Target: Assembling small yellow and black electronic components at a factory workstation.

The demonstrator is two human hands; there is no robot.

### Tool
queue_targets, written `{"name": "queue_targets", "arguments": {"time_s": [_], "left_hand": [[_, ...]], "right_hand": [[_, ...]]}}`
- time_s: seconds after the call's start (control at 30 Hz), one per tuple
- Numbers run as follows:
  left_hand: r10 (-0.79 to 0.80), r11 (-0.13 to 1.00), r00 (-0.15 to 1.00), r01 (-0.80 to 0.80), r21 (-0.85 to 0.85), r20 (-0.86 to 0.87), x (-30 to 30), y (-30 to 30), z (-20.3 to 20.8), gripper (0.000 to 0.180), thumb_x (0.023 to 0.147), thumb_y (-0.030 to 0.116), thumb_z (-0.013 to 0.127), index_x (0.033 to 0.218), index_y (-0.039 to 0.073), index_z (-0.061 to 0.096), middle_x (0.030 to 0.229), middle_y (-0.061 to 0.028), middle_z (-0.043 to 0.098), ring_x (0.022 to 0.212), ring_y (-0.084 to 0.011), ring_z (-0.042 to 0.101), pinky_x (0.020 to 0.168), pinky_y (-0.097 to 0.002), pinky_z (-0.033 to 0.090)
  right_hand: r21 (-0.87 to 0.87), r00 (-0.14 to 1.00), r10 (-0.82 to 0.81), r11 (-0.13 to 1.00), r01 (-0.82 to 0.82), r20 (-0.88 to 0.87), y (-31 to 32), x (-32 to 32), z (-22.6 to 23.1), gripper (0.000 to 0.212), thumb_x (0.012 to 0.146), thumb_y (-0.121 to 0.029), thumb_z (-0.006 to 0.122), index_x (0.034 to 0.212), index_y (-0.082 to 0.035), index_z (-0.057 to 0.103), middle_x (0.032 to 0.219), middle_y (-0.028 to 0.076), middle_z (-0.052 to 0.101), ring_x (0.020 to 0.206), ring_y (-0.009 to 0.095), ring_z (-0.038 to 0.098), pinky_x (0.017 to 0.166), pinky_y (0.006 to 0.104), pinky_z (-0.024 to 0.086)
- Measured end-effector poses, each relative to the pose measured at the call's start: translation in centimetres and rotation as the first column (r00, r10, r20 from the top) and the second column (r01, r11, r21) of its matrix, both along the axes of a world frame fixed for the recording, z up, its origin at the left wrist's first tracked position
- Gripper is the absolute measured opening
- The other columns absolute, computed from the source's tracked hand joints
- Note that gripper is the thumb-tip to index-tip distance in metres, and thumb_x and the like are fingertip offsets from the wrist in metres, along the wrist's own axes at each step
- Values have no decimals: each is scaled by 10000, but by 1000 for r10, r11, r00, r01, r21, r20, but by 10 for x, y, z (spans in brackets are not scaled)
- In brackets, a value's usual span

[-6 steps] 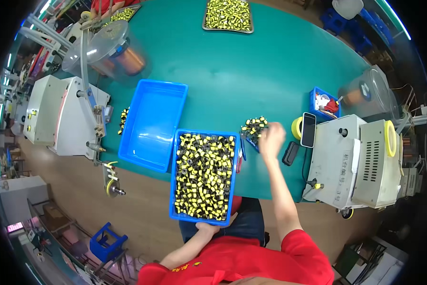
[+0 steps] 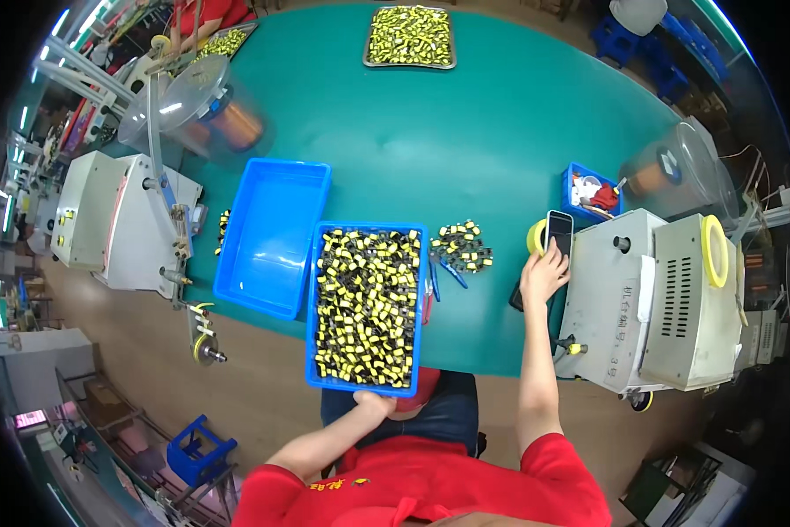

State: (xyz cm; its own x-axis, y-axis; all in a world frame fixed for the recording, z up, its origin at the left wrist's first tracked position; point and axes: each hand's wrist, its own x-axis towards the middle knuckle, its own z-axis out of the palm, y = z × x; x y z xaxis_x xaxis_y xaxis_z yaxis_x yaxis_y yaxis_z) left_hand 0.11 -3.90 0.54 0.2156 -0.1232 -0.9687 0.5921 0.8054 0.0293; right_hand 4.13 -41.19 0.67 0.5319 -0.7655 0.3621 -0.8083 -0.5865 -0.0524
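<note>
My left hand [image 2: 376, 402] holds the near edge of a blue plastic tray [image 2: 311, 351] full of small black parts wrapped in yellow tape. The far end of that tray is at the table, while its near end juts out over my lap. My right hand [image 2: 544, 274] lies at the lower end of a dark-screened phone [image 2: 559, 227], fingers stretched out onto it. A yellow tape roll [image 2: 536, 235] and a black object [image 2: 515, 300] are partly hidden by the phone and hand. Between the tray and my right arm lies a loose pile of the same parts [image 2: 462, 246].
Left of the full tray stands an empty blue tray [image 2: 276, 237]. Blue-handled tools [image 2: 452, 274] lie by the pile. White machines [image 2: 136, 224] flank the green table [image 2: 465, 132]. A small blue box [image 2: 594, 211] and a metal tray [image 2: 410, 63] of yellow parts are farther off.
My right hand has gone from the loose pile rightward to the phone. The full tray has shifted slightly away from me, with my left hand still on its near edge.
</note>
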Motion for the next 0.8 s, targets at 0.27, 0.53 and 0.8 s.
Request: {"name": "queue_targets", "arguments": {"time_s": [0.27, 0.53, 0.8], "left_hand": [[-93, 985, 991, 104, -134, 91, 52, -11, -2, 646, 918, 480, 75, 1280, 161, 503, 1299, -62, 516, 1169, -291, 515, 943, -478, 461], [-536, 803, 791, 585, 110, -295, 41, 27, -42, 292, 835, 338, 497, 949, 81, 579, 980, -69, 598, 962, -249, 545, 893, -397, 426], [-924, 116, -267, 488, 865, 274, 135, 106, 51, 131, 878, 103, 476, 857, 18, 573, 755, -106, 608, 648, -214, 590, 600, -318, 480]], "right_hand": [[392, 922, 224, 854, -342, 317, 111, -21, 16, 338, 904, -198, 476, 1201, -38, 456, 1183, 173, 482, 1143, 337, 393, 985, 496, 282], [701, 846, 3, 558, -444, 533, 257, -14, -9, 444, 960, -209, 372, 1320, 50, 345, 1297, 258, 429, 1199, 391, 413, 1021, 423, 316], [679, 861, -70, 647, -346, 504, 275, -16, -15, 421, 949, -144, 389, 1360, -65, 342, 1233, 205, 513, 1093, 383, 515, 923, 431, 408]]}}
